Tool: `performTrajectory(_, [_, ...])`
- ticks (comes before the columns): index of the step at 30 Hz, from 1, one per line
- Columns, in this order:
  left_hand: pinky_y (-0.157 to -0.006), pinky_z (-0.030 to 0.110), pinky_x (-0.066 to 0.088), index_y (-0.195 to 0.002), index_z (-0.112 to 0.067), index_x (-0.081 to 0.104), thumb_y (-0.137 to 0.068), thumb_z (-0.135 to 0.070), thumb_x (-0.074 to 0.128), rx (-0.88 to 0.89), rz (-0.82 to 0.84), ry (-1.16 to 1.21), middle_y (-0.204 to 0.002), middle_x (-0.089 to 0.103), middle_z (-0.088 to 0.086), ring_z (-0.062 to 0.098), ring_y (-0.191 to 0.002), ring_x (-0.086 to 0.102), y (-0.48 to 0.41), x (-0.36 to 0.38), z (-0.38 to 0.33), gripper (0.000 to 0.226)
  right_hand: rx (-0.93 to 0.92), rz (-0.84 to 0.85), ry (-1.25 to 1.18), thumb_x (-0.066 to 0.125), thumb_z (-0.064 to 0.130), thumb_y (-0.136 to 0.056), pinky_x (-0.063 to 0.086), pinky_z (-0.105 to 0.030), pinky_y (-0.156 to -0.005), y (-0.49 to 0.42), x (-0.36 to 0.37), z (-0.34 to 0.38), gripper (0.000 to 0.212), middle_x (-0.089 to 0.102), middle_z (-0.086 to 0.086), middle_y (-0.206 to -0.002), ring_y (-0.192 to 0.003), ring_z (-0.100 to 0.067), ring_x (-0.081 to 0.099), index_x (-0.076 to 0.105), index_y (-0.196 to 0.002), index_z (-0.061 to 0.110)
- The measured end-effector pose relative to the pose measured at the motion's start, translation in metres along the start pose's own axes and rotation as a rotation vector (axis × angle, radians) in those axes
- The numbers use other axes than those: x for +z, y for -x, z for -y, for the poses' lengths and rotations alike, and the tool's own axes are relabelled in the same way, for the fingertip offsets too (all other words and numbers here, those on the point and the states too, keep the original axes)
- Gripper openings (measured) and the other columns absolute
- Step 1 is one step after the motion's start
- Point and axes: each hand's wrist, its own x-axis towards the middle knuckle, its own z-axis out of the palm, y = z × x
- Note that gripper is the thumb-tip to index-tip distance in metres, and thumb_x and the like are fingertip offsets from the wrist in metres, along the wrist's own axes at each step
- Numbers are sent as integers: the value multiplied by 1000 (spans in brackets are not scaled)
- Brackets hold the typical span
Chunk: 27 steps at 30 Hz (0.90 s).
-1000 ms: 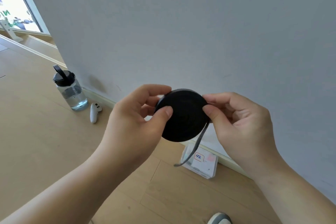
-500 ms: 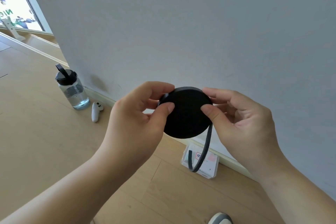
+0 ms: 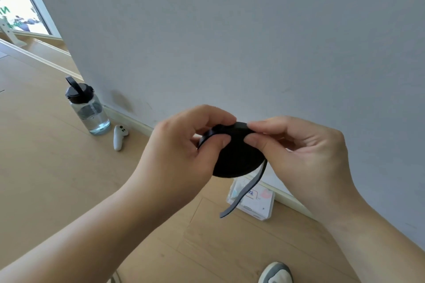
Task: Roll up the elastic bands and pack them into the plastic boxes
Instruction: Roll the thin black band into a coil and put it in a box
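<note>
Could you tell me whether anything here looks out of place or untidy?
The black elastic roll, pinched between the left hand and right hand, has a loose tail dangling below it, not wound in. A controller lies on the floor beside the water bottle. Nothing looks spilled.

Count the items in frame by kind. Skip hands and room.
elastic band roll: 1
plastic box: 1
water bottle: 1
white controller: 1
shoe: 1
total: 5
</note>
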Motion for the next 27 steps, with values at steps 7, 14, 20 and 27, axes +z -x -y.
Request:
performTrajectory(7, [-77, 36, 65, -94, -30, 72, -88, -7, 78, -200, -11, 232, -94, 76, -7, 12, -86, 74, -6, -8, 4, 25, 94, 1, 8, 76, -1, -87, 60, -23, -79, -4, -4, -3, 36, 79, 15, -87, -79, -9, 75, 79, -94, 34])
performTrajectory(14, [-71, 21, 61, -93, -35, 72, -93, -6, 72, -173, 36, 139, -88, 75, -10, 7, -81, 74, -2, -3, 1, 29, -45, 38, 120, 77, 0, -87, 56, -14, -70, -1, -2, 0, 35, 76, 16, -88, -79, -8, 73, 79, -94, 34])
performTrajectory(20, [-84, 19, 60, -105, -37, 71, -91, -10, 74, -161, 73, 118, -99, 74, -18, -1, -97, 71, -3, -3, 6, 31, 78, 73, 42, 76, -1, -88, 59, -18, -75, -3, -4, -3, 37, 78, 16, -85, -76, -8, 73, 80, -92, 35])
performTrajectory(27, [-78, 16, 56, -102, -36, 74, -92, 0, 69, -29, 29, 2, -96, 73, -24, -1, -94, 70, 0, 3, 5, 37, 6, 49, 60, 82, 4, -82, 56, -12, -73, 1, 2, 0, 31, 78, 17, -84, -82, -5, 75, 80, -90, 34])
